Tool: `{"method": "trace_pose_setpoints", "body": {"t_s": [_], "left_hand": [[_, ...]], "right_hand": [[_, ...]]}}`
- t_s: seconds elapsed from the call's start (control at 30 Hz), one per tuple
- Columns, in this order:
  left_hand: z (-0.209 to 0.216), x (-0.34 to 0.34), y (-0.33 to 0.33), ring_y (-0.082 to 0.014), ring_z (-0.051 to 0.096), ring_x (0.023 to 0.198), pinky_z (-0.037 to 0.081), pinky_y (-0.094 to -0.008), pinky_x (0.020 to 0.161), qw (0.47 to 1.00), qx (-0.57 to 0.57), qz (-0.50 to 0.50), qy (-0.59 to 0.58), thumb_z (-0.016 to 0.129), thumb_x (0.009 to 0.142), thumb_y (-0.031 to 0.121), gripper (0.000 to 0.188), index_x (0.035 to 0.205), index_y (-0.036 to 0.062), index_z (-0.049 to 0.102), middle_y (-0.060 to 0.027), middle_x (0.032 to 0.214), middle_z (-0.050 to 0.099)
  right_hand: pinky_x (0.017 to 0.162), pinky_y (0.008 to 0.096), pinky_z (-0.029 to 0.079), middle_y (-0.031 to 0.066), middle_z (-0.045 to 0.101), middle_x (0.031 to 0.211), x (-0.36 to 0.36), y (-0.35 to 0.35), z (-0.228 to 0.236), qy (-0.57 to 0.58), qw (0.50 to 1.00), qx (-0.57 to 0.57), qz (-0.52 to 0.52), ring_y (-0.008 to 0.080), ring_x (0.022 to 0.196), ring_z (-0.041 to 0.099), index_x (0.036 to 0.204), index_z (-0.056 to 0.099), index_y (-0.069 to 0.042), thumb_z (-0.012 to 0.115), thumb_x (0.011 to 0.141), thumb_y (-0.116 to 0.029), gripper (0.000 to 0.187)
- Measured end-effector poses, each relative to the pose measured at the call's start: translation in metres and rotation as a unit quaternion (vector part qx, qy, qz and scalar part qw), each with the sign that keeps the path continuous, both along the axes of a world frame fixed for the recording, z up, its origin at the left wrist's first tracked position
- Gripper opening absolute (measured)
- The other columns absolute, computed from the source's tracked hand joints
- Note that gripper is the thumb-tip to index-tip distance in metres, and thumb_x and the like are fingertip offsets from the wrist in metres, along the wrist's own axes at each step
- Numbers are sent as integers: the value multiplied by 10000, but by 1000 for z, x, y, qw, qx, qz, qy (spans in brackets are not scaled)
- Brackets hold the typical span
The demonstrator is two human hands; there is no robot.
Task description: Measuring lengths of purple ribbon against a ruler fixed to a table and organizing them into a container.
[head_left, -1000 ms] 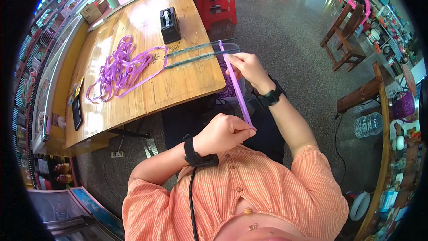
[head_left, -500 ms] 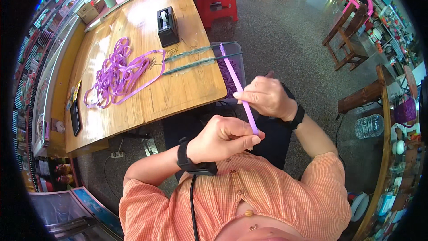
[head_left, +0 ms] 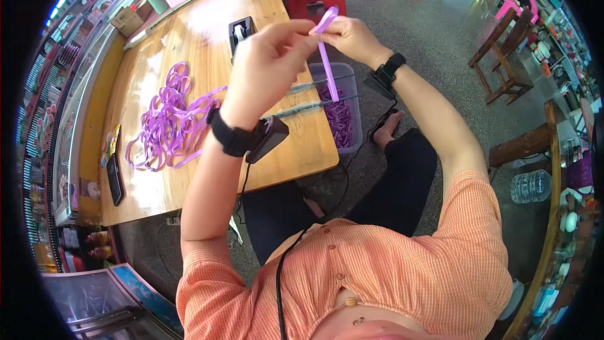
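My left hand (head_left: 270, 63) and my right hand (head_left: 353, 41) are raised close together beyond the table's right edge. Between their closed fingertips a purple ribbon (head_left: 326, 22) stands up in a loop. One strip of it hangs down to the two dark green rods (head_left: 305, 109), which are taped to the tabletop and jut past its edge. Below them a clear plastic bin (head_left: 357, 119) holds many purple ribbon pieces (head_left: 341, 129). A tangled heap of purple ribbon (head_left: 167, 119) lies on the table to the left, partly behind my left wrist.
On the wooden table (head_left: 189, 179) are a black tape dispenser (head_left: 238, 28), partly hidden by my left hand, and a dark phone (head_left: 114, 179). A red stool (head_left: 314, 1) stands beyond. Wooden chair (head_left: 503, 63) and large plastic bottle (head_left: 530, 187) are at right.
Both hands have moved up and away from my body, to above the rods. The ribbon, stretched straight toward me before, is now folded into a loop between my fingers.
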State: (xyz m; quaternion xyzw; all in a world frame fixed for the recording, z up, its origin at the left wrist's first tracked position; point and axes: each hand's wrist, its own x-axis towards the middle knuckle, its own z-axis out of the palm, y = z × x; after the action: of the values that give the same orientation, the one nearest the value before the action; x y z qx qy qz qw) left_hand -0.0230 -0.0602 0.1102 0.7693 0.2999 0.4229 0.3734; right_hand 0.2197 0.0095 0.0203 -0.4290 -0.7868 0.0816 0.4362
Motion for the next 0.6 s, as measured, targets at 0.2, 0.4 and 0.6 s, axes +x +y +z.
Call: {"method": "trace_pose_setpoints", "body": {"t_s": [0.2,0.4,0.6], "left_hand": [[-39,14,30,-345,703,746,555,-383,697,987,45,-14,154,696,867,225,223,967,32,743,-192,766,687],[-77,31,50,-392,671,798,546,-420,746,946,148,-71,279,667,898,190,209,978,13,745,-214,871,697],[-89,38,55,-399,666,783,543,-437,736,938,128,-56,318,663,898,226,245,939,-3,740,-219,828,691]], "right_hand": [[801,318,536,106,742,960,5,11,-37,2,990,-138,7,183,886,694,1051,745,-33,697,928,-192,207],[636,246,473,-23,619,726,9,1,-87,56,920,-382,73,78,697,585,921,713,-36,640,969,-297,275],[548,251,472,2,637,724,-3,-63,-107,195,847,-493,47,84,598,584,930,716,-36,606,973,-234,230]]}}
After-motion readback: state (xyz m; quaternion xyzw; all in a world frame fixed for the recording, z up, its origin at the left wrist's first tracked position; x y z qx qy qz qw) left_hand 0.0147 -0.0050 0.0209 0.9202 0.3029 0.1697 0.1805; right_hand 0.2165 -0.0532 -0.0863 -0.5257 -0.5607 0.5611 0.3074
